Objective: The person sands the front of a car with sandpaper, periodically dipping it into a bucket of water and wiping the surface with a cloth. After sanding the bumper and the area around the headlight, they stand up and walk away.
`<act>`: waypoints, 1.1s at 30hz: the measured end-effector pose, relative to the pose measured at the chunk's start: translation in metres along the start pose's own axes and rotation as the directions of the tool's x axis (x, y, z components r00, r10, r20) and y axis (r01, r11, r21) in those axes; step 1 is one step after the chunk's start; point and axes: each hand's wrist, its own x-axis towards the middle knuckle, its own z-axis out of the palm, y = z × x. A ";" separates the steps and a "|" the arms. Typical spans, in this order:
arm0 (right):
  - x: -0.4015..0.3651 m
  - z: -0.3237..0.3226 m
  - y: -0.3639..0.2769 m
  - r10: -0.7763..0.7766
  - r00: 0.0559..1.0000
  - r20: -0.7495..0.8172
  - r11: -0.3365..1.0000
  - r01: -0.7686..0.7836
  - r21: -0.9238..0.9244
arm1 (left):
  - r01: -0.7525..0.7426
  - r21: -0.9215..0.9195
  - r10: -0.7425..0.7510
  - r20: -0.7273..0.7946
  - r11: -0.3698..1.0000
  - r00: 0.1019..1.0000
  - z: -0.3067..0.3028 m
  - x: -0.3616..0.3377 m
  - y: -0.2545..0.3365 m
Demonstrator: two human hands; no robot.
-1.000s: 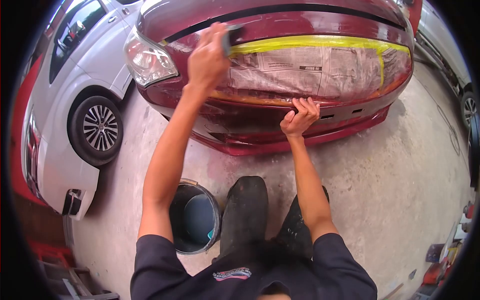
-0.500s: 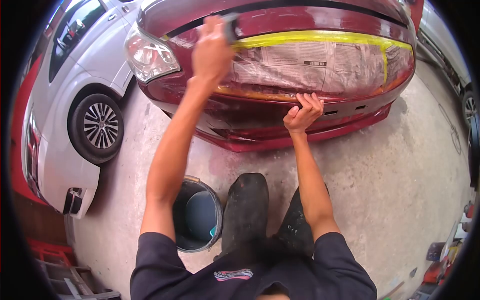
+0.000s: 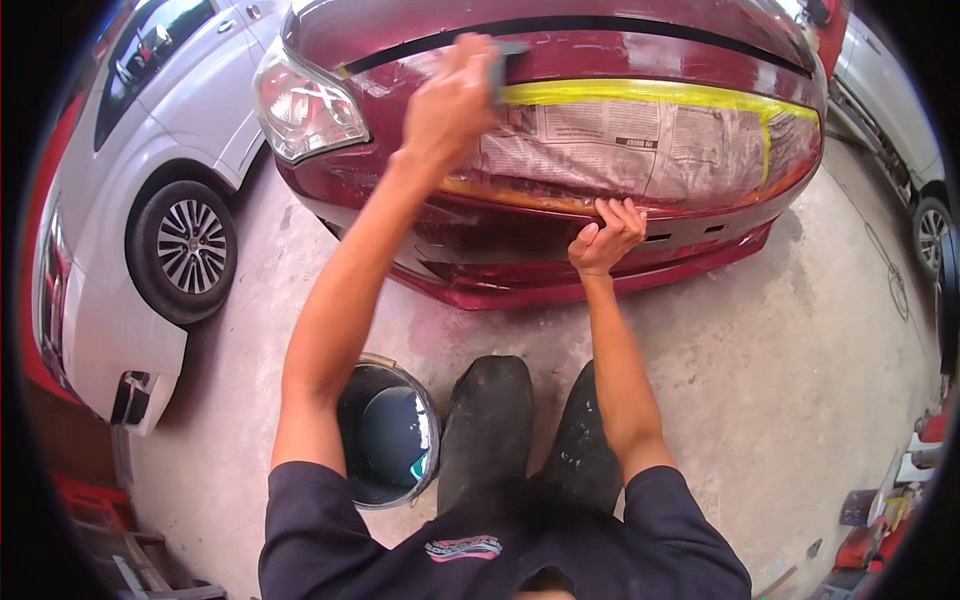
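Note:
A dark red car (image 3: 650, 50) stands in front of me, with newspaper (image 3: 600, 140) masking part of its bumper. Yellow tape (image 3: 640, 90) runs along the paper's upper edge. My left hand (image 3: 450, 108) is closed around a grey sanding block (image 3: 503, 68), slightly blurred, at the painted surface left of the paper. My right hand (image 3: 608, 238) rests its bent fingers on the bumper just below the newspaper, thumb apart, with nothing held. Near my knees sits a black bucket (image 3: 433, 440) of dark liquid, a small teal item (image 3: 418, 466) at its inner side.
A silver car (image 3: 150, 120) with a dark wheel (image 3: 185, 250) stands close on the left. Another vehicle (image 3: 890, 100) is at the far right. Assorted items (image 3: 870, 540) lie at lower right, and a thin cable (image 3: 895, 275) lies on the concrete floor (image 3: 760, 400).
My left hand has moved to the right with the block, along the upper bumper. My right hand keeps its place on the bumper. The view has shifted slightly.

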 end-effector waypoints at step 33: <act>-0.004 -0.002 -0.002 0.003 1.000 0.005 1.000 -0.003 -0.004 | -0.192 -0.080 0.186 -0.077 0.978 0.979 0.023 0.011 -0.003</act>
